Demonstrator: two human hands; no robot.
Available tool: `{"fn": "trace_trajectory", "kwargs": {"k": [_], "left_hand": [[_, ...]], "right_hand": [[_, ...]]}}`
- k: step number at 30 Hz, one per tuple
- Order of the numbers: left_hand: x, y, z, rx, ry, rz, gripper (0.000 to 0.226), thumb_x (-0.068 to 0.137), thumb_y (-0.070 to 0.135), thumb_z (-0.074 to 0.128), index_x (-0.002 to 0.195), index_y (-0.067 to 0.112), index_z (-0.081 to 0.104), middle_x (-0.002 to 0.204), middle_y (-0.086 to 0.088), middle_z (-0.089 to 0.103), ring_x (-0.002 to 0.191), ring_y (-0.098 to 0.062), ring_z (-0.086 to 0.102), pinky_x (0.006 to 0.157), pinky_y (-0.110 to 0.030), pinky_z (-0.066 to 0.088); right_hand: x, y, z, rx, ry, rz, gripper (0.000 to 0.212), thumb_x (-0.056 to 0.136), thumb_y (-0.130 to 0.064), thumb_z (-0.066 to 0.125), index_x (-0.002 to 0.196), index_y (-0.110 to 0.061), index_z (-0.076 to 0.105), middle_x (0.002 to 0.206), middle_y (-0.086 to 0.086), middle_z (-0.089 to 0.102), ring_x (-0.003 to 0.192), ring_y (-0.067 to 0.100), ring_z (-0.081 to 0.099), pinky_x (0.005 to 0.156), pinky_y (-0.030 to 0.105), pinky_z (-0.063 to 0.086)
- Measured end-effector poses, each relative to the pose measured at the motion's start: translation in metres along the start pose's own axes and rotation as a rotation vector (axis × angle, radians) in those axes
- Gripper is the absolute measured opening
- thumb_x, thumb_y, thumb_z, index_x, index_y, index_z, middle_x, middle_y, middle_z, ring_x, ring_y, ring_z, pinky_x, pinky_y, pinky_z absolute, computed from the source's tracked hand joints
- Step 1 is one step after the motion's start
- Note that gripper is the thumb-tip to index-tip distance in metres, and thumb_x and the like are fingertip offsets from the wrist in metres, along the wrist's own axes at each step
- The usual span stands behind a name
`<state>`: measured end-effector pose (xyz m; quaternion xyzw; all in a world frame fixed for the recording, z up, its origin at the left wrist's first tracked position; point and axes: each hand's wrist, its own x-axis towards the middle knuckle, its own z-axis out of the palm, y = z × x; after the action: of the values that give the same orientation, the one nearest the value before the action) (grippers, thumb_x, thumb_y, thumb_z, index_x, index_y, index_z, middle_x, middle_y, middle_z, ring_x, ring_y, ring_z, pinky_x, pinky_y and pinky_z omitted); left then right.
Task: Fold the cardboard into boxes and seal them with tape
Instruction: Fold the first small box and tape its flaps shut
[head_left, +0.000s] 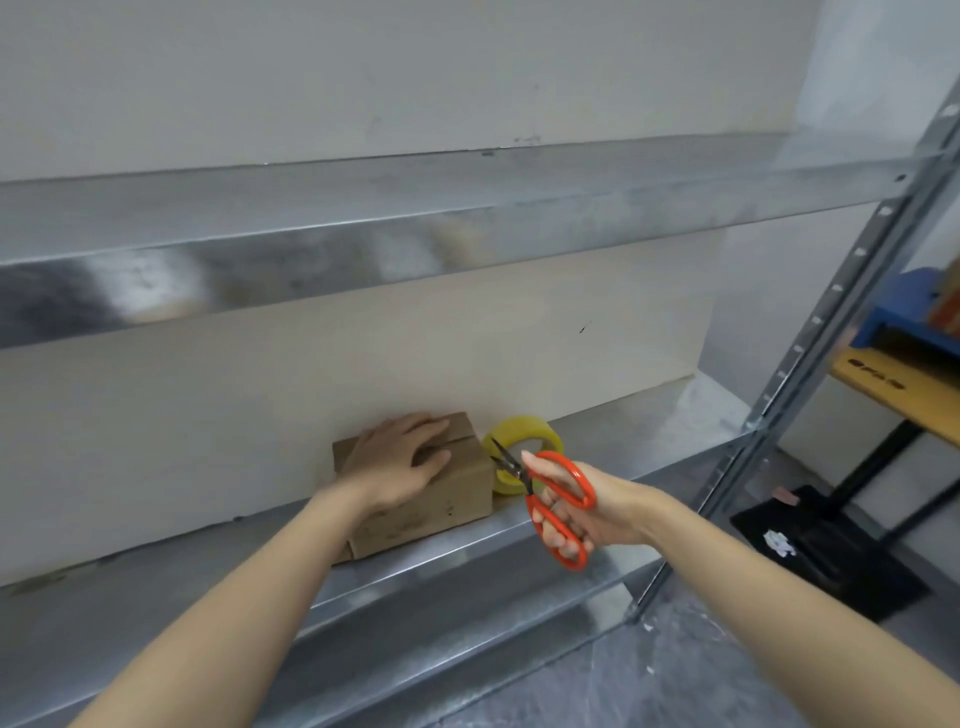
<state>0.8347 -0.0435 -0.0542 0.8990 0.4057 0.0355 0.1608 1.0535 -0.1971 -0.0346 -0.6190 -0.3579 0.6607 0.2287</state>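
Our forearms extended onto the metal shelf (156, 597). We held the left hand (400, 462) flat, fingers straight, on top of the cardboard box (441, 499), over its centre seam. At 4 o'clock of the box, our right hand (597, 512) gripped the red scissors (569, 470), blades slightly parted and aimed toward 10 o'clock. The yellow tape roll (519, 428) stood at 3 o'clock, just beside the box. A strand probably joined roll and box; we could not confirm it. Hazard: the blade tips sat near our left fingertips, so a hasty cut could nick them.
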Motion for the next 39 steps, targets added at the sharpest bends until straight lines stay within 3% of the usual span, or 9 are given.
{"fn": "trace_trajectory", "kwargs": {"k": [8,15,19,26,39], "left_hand": [[-0.006,-0.004,0.011,-0.040,0.011,-0.008,0.050,0.099,0.052,0.037,0.147,0.042,0.032,0.158,0.013,0.023,0.146,-0.015,0.018,0.119,-0.037,0.014],[-0.007,-0.004,0.012,-0.063,0.022,-0.015,0.063,0.085,0.062,0.030,0.145,0.042,0.036,0.157,0.012,0.025,0.145,-0.014,0.021,0.118,-0.034,0.016],[-0.005,-0.005,0.011,-0.060,0.044,-0.019,0.048,0.096,0.050,0.044,0.143,0.042,0.038,0.155,0.014,0.027,0.144,-0.014,0.023,0.117,-0.036,0.019],[-0.006,-0.002,0.009,-0.061,0.032,-0.044,0.047,0.096,0.050,0.044,0.143,0.043,0.038,0.155,0.015,0.026,0.143,-0.013,0.023,0.117,-0.034,0.018],[-0.007,0.006,0.002,-0.060,0.017,-0.071,0.046,0.095,0.047,0.047,0.140,0.042,0.040,0.153,0.016,0.029,0.141,-0.014,0.027,0.114,-0.035,0.022]], "right_hand": [[0.019,-0.011,0.008,0.041,0.004,-0.023,0.072,0.076,-0.082,0.042,0.085,-0.010,0.047,0.063,0.006,0.052,0.049,0.016,0.048,0.043,0.022,0.035],[0.034,-0.011,0.013,0.038,0.053,-0.082,0.072,0.083,-0.078,0.039,0.093,-0.007,0.045,0.061,0.006,0.053,0.048,0.016,0.049,0.043,0.021,0.034],[0.038,-0.008,0.012,0.034,0.090,-0.117,0.060,0.088,-0.068,0.044,0.083,-0.008,0.047,0.054,0.005,0.049,0.042,0.013,0.045,0.042,0.021,0.028],[0.035,-0.011,0.001,-0.080,0.100,-0.112,0.057,0.083,-0.067,0.053,0.071,-0.013,0.045,0.049,0.005,0.044,0.041,0.015,0.039,0.040,0.019,0.030],[0.010,-0.017,-0.016,-0.168,0.098,-0.153,0.055,0.093,-0.063,0.044,0.074,-0.011,0.045,0.046,0.004,0.044,0.039,0.014,0.037,0.042,0.019,0.034]]}}
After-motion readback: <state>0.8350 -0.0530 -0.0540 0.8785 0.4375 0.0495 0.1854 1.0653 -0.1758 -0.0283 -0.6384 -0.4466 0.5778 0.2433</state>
